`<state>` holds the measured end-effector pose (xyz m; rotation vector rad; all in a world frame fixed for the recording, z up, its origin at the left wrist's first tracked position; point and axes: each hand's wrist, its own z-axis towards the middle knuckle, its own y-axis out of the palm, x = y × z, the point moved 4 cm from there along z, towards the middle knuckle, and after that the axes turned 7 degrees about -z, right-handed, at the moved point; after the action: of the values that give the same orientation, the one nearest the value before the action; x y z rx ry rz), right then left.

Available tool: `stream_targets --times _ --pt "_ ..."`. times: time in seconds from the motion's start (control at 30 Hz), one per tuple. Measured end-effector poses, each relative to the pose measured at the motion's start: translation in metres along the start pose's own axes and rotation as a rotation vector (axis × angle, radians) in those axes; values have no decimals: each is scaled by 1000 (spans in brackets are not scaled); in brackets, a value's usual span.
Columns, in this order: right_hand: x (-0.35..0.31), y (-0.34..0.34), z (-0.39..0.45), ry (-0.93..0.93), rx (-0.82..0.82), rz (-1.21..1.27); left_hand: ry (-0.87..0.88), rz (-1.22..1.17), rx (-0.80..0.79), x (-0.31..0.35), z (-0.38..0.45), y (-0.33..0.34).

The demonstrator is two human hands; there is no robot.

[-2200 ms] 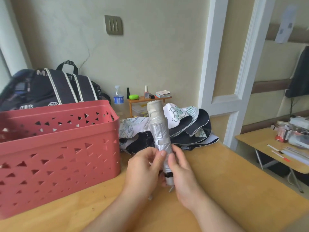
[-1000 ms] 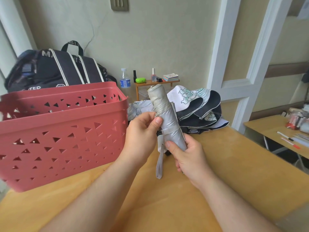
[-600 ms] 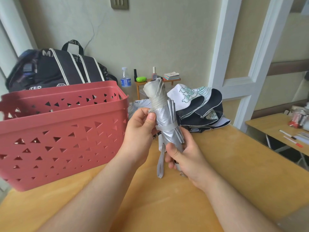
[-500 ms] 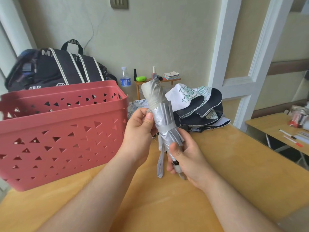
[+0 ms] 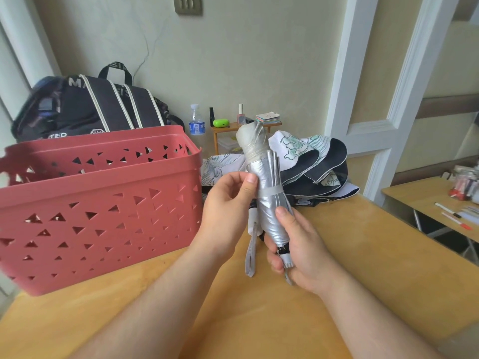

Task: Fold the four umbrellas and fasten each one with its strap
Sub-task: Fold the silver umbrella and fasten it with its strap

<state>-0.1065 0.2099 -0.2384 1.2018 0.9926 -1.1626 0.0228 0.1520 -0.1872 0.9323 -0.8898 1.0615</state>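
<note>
A folded silver umbrella (image 5: 267,182) stands nearly upright above the table, its pale cap end up. A narrow strap (image 5: 270,190) runs around its middle. My left hand (image 5: 228,203) pinches the umbrella's left side at the strap. My right hand (image 5: 298,244) grips the lower end near the handle. A grey wrist loop (image 5: 251,252) dangles below. Behind lies a loose white and black umbrella (image 5: 311,164) with a green print, spread on the table.
A red perforated basket (image 5: 98,203) stands on the left of the wooden table (image 5: 363,255). A black bag (image 5: 90,104) sits behind it. A water bottle (image 5: 196,120) and a small shelf (image 5: 233,125) with bottles are by the wall. A second table (image 5: 427,198) with pens is at right.
The silver umbrella has been turned in my hands and the strap now circles its middle. My right hand slid lower toward the handle; my left hand stays at the strap.
</note>
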Motion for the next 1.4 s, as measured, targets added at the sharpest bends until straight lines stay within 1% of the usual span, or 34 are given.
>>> stream_targets --times 0.07,0.13,0.2,0.23,0.33,0.43,0.47,0.53,0.6,0.67,0.77,0.8,0.9,0.97,1.0,1.07,1.13,1.17,1.27,1.3,1.37,1.4 --pt "1 4 -4 136 -106 61 -36 -85 -52 3 -1 2" --pt "4 11 -10 279 -237 81 -97 -231 -142 8 0 4" --pt "7 17 -14 332 -335 78 -138 -354 -212 17 -4 9" --pt "9 19 -14 331 -354 89 -136 -386 -228 20 -4 11" --pt "7 23 -11 273 -308 102 -50 -422 -173 29 -5 14" --pt "-12 25 -11 65 -207 59 15 -387 -76 40 -3 9" --pt "-20 27 -14 5 -165 28 19 -382 -57 44 -3 9" --pt "-35 30 -23 -58 -34 -110 7 -388 -53 51 -9 13" --pt "-45 34 -31 -67 52 -173 20 -390 -90 62 -16 16" --pt "-55 39 -37 -46 66 -152 26 -435 -122 81 -19 15" --pt "-69 45 -44 2 34 -162 63 -606 -26 122 -8 -4" --pt "-73 49 -46 16 33 -167 83 -623 -7 137 -5 -10" --pt "-85 62 -48 65 89 -86 80 -485 49 168 -5 -23" --pt "-95 73 -46 108 145 -12 119 -407 69 185 -11 -30" --pt "-102 79 -45 113 148 -8 149 -387 67 194 -14 -33" --pt "-119 94 -44 92 88 -54 188 -359 72 211 -14 -48" --pt "-141 109 -43 49 2 -122 207 -267 86 227 -6 -72" --pt "-154 115 -41 9 -23 -160 216 -155 99 234 1 -86" --pt "-200 132 -24 -146 -119 -295 226 336 81 259 20 -129" --pt "-213 138 -15 -183 -153 -358 218 419 66 266 25 -144" --pt "-233 148 8 -224 -201 -541 175 451 20 274 32 -174" --pt "-239 151 22 -230 -197 -665 155 466 -8 277 33 -189"
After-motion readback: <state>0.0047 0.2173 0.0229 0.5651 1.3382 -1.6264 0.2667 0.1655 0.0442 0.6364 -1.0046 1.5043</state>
